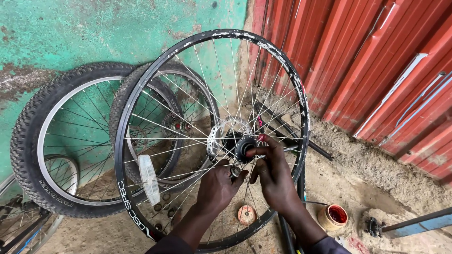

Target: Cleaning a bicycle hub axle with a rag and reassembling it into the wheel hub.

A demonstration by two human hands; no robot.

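A bare black bicycle rim (141, 94) with thin spokes stands upright in front of me. Its hub (243, 145) sits at the centre beside a silver disc rotor (215, 136). My right hand (273, 171) pinches the hub with thumb and fingers. My left hand (216, 186) is just below it, fingers closed on a small metal part at the axle (234, 172). A white reflector (148, 178) is clipped to the spokes at lower left.
Two tyred wheels (33, 136) lean on a green wall (70, 33) behind. A red corrugated metal wall (376, 61) runs along the right. On the sandy ground lie a small tub of red grease (333, 216), its lid (246, 215) and a blue bar (419, 223).
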